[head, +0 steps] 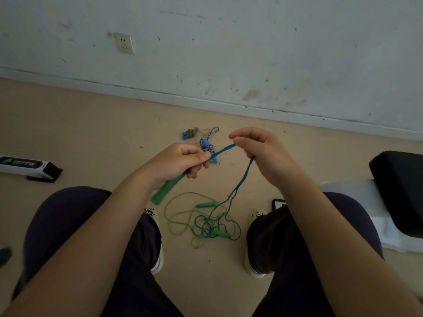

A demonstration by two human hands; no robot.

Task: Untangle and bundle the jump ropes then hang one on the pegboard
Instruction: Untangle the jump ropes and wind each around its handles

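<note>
- Below both hands, a tangle of green and teal cord (206, 221) lies on the floor between the shoes.
- Left hand (180, 162) curls round a green handle (168, 187), pinching the teal rope (223, 150).
- Right hand (258, 147) pinches the same rope; its strands drop to the tangle.
- Beyond the hands, a bundled blue-white rope (207, 145) is partly hidden.
- Far left of the left hand, a box (27, 167) has blurred lettering, unreadable.

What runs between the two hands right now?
In the head view, a taut stretch of teal rope spans from the left hand to the right hand.
</note>
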